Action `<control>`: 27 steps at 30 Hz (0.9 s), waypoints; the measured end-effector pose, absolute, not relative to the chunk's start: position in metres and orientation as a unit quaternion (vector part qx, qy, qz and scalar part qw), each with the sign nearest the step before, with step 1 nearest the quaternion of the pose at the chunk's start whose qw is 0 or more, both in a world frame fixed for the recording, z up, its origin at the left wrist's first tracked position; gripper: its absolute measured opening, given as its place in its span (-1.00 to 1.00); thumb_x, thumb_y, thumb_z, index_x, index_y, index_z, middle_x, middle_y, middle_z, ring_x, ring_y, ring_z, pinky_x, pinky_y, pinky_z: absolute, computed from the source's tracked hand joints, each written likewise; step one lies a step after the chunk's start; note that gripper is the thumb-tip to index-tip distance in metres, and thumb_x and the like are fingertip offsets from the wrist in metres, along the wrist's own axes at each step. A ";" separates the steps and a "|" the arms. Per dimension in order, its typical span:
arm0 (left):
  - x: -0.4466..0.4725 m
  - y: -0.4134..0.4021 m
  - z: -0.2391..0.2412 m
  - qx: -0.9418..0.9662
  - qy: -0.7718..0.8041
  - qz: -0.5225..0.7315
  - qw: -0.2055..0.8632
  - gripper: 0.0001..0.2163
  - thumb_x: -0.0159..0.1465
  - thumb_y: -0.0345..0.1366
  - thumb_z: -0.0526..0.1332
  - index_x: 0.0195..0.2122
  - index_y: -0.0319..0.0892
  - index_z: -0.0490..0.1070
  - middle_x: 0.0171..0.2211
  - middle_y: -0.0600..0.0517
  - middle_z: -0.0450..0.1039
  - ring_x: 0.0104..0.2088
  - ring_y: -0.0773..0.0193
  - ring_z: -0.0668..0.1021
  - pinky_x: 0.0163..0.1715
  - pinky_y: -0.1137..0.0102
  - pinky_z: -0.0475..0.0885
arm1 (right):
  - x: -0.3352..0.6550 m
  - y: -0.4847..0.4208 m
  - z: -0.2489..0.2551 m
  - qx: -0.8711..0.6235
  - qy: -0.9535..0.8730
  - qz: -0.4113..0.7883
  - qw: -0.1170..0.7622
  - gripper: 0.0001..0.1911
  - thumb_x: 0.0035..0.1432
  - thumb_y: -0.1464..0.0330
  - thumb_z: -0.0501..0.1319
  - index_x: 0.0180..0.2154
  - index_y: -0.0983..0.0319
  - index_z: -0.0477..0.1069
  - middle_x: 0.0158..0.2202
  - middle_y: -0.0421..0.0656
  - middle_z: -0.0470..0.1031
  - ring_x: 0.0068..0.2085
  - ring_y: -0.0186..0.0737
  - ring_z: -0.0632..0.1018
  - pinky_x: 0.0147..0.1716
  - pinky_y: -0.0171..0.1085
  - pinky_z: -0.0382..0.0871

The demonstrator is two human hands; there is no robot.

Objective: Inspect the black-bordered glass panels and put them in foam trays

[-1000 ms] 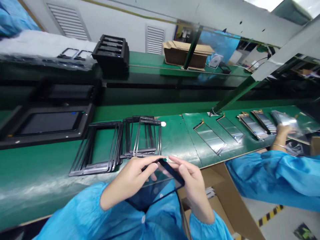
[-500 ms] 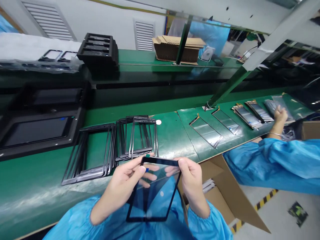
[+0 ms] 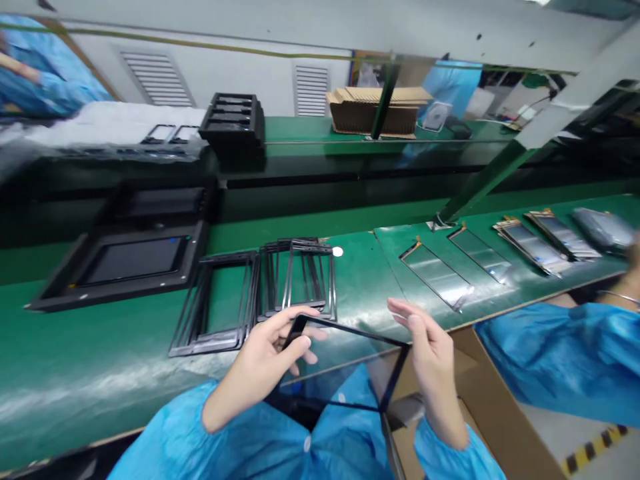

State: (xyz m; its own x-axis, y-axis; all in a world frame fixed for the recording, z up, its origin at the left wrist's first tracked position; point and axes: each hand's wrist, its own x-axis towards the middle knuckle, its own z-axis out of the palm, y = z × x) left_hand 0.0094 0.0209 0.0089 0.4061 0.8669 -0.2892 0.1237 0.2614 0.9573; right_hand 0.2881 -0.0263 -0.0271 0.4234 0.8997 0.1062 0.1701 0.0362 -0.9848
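Note:
A black-bordered glass touch panel hangs in front of my lap, just below the green bench edge. My left hand pinches its upper left corner, thumb on top and fingers beneath the glass. My right hand rests along the panel's right edge with its fingers extended and apart, touching the border. Just beyond my hands, two stacks of empty black frames lie on the green bench.
Black trays with dark screens sit at the left. Reflective film strips and stacked panels lie to the right, near a co-worker's blue sleeve. A cardboard box stands open below right. Stacked black trays occupy the far shelf.
The panel has swung from upright in both hands to lying flatter and turned sideways. My right hand has loosened from its top corner and opened along the right edge.

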 end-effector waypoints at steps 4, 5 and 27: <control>0.005 0.020 0.002 0.479 0.465 0.367 0.647 -0.60 0.36 -0.09 0.37 0.13 -0.15 0.43 -0.15 -0.16 0.75 -0.41 0.14 0.74 -0.57 0.44 0.57 | 0.297 -0.039 -0.044 -0.573 -0.355 0.453 0.584 -0.52 0.41 -0.01 0.23 0.01 0.20 0.67 -0.21 0.03 0.78 -0.37 -0.04 0.77 -0.36 -0.19 0.67; 0.004 0.021 0.000 0.476 0.469 0.377 0.642 -0.59 0.36 -0.08 0.38 0.13 -0.15 0.42 -0.15 -0.17 0.75 -0.42 0.13 0.74 -0.58 0.43 0.57 | 0.293 -0.042 -0.044 -0.562 -0.339 0.468 0.592 -0.54 0.37 0.00 0.28 0.04 0.20 0.64 -0.29 -0.01 0.78 -0.46 -0.07 0.74 -0.45 -0.21 0.64; 0.000 0.035 0.020 0.840 0.343 0.170 0.383 -0.65 0.38 -0.38 0.31 0.18 -0.10 0.62 -0.01 -0.07 0.73 -0.04 -0.02 0.74 -0.03 0.26 0.59 | 0.228 -0.024 -0.030 -0.527 -0.419 0.582 0.456 -0.57 0.22 0.03 0.46 -0.07 0.21 0.64 -0.43 -0.07 0.75 -0.59 -0.17 0.66 -0.52 -0.29 0.59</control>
State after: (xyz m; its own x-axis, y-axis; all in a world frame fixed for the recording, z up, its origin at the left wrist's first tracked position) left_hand 0.0001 0.0349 0.0196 0.7065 0.7074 0.0224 0.4467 -0.4702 0.7612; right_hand 0.2283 -0.0242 -0.0300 -0.0273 0.9726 -0.2309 -0.0892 -0.2324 -0.9685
